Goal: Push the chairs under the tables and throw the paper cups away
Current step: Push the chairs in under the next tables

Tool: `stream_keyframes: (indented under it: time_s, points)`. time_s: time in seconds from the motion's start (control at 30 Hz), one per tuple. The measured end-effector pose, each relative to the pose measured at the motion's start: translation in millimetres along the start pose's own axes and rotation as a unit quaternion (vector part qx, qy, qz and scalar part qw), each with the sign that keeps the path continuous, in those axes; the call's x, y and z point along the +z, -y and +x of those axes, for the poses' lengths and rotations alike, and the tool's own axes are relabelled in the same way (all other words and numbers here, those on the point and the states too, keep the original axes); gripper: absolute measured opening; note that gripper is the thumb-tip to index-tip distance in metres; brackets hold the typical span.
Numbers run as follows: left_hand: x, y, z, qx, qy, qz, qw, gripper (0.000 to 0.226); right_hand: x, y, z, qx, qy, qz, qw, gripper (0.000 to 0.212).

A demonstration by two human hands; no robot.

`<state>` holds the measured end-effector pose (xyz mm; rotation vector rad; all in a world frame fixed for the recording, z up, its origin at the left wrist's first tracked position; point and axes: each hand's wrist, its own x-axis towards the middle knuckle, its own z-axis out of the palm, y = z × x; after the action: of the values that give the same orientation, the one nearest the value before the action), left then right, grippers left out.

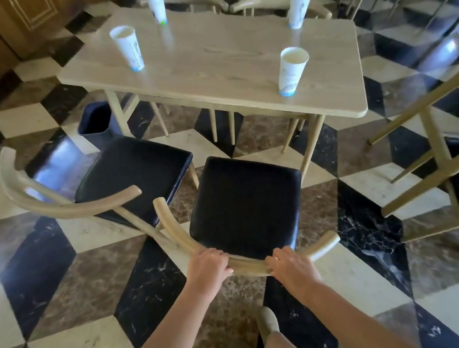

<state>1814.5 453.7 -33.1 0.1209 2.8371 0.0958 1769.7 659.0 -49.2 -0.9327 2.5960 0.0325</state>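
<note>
Clasping the curved wooden backrest (pixel 252 264) of the near chair (pixel 245 204), the left hand (pixel 209 267) and right hand (pixel 292 267) each have a closed grip on the rail, fingers wrapped over its top, one at either side of its middle. That chair stands clear of the counter (pixel 215 63), its black seat facing the counter's near edge, with a second chair (pixel 130 172) just beside it to the left, also not under the counter. Four paper cups (pixel 292 71) stand upright on the counter, one near each corner, and a dark bin (pixel 97 120) sits on the floor by its left leg.
</note>
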Motion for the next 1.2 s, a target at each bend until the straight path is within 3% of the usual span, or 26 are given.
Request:
stream_keyframes:
  time_s: [0.17,0.3,0.43,0.8,1.2]
  points:
    - [-14.8,11.5,31.4,0.005,0.006,0.009,1.000,0.031,-10.5,-10.6,30.1,0.012,-0.016,-0.010,1.000,0.039]
    - [-25.3,22.1,60.7,0.007,0.004,0.002,1.000,0.034,-18.3,-26.2,55.2,0.008,-0.010,-0.019,1.000,0.033]
    - [-42.2,32.6,99.6,0.012,0.007,0.002,1.000,0.032,-26.0,-47.6,88.3,0.004,-0.045,-0.018,0.999,0.048]
    - [-70.3,28.2,215.6,0.027,-0.007,0.029,0.999,0.037,-66.9,-133.8,164.1,0.001,-0.081,-0.005,0.997,0.047]
    - [-74.5,41.5,292.5,0.047,-0.039,0.024,0.998,0.034,-94.0,-176.3,215.1,-0.005,-0.099,-0.004,0.995,0.045]
